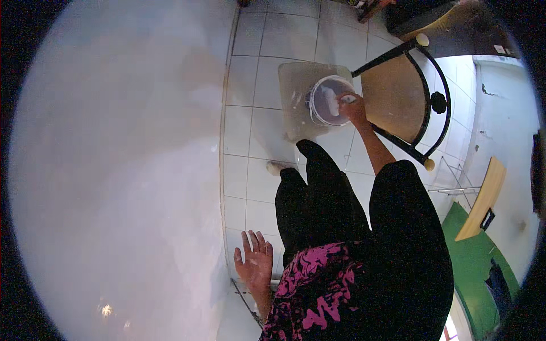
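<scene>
My right hand [351,105] reaches over the right rim of a round bucket [313,115] with a white rim, its fingers curled. Something small and whitish shows at those fingers; its kind is too unclear to name. Inside the bucket is a white, oblong shape [329,98], close to the fingertips. The bucket stands on a beige square surface [291,85] with whitish marks. My left hand [255,264] is held low by my left side, near the white wall, with its palm showing and fingers stretched out. It holds nothing, and pale smears mark the palm and fingers.
A broad white wall [125,170] fills the left side. Right of the bucket stands a black metal chair frame with a tan panel [395,99]. White floor tiles [250,133] lie below. A wooden board [483,196] and a green surface [469,258] are at the right.
</scene>
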`<state>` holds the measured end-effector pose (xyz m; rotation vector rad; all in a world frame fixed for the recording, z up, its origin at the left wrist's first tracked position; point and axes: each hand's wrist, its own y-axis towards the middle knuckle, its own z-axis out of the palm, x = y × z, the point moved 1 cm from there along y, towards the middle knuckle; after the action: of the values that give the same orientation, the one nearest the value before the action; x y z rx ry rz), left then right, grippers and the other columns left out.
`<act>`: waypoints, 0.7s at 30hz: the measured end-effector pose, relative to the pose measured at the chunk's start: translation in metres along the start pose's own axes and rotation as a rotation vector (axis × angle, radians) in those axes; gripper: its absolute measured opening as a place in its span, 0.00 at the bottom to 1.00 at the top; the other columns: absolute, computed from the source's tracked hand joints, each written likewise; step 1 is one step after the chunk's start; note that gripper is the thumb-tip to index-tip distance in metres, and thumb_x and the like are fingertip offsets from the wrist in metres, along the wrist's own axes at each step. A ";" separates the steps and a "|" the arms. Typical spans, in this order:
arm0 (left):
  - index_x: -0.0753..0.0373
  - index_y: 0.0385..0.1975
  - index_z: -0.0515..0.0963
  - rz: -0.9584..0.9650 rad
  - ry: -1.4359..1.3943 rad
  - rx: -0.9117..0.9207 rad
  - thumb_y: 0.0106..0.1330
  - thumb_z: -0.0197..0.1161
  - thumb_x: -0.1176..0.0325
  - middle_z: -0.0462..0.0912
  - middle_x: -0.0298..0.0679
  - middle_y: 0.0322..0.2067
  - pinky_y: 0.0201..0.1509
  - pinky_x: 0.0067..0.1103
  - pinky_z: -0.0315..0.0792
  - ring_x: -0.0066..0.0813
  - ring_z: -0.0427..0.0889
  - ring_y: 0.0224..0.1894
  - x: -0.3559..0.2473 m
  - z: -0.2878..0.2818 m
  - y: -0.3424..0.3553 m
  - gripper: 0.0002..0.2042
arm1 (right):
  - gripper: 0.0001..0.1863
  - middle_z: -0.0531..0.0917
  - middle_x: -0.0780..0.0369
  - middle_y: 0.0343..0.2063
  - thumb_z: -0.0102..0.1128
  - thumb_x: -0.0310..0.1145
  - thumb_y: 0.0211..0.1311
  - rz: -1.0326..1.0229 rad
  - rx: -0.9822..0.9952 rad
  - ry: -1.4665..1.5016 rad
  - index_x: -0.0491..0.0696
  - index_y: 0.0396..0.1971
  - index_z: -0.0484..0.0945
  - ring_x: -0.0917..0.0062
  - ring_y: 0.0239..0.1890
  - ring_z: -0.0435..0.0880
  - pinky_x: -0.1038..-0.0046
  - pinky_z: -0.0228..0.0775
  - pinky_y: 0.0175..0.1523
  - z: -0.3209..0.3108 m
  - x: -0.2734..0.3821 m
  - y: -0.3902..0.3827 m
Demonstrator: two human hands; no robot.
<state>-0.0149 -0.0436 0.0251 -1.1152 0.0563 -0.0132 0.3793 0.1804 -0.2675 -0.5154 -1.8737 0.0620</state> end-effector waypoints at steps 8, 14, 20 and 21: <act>0.52 0.61 0.63 0.015 -0.008 0.033 0.65 0.47 0.55 0.67 0.34 0.58 0.61 0.39 0.59 0.33 0.64 0.61 -0.010 -0.019 -0.007 0.24 | 0.04 0.81 0.62 0.26 0.59 0.19 0.51 -0.224 -0.099 -0.177 0.45 0.23 0.79 0.78 0.26 0.80 0.74 0.79 0.29 -0.015 -0.046 0.002; 0.54 0.60 0.63 -0.040 0.106 0.162 0.65 0.47 0.55 0.68 0.35 0.57 0.60 0.37 0.59 0.33 0.64 0.61 -0.011 -0.020 0.000 0.24 | 0.19 0.80 0.67 0.30 0.67 0.27 0.43 0.216 0.015 0.743 0.50 0.39 0.75 0.75 0.28 0.79 0.70 0.73 0.42 -0.036 -0.043 -0.003; 0.56 0.57 0.67 -0.055 0.200 0.100 0.65 0.49 0.55 0.71 0.38 0.55 0.58 0.39 0.62 0.36 0.68 0.58 -0.012 -0.013 0.016 0.22 | 0.05 0.80 0.61 0.28 0.59 0.21 0.51 -0.064 -0.187 0.199 0.43 0.29 0.79 0.75 0.28 0.82 0.72 0.81 0.31 -0.054 -0.009 -0.032; 0.56 0.57 0.67 -0.058 0.214 0.129 0.65 0.49 0.55 0.71 0.38 0.55 0.58 0.39 0.62 0.36 0.68 0.58 -0.012 -0.012 0.018 0.22 | 0.04 0.80 0.61 0.28 0.59 0.21 0.51 -0.063 -0.162 0.263 0.43 0.29 0.78 0.74 0.29 0.82 0.72 0.81 0.31 -0.053 -0.006 -0.034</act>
<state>-0.0275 -0.0455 0.0039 -0.9824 0.2120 -0.1856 0.4181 0.1367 -0.2433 -0.5472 -1.6433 -0.1931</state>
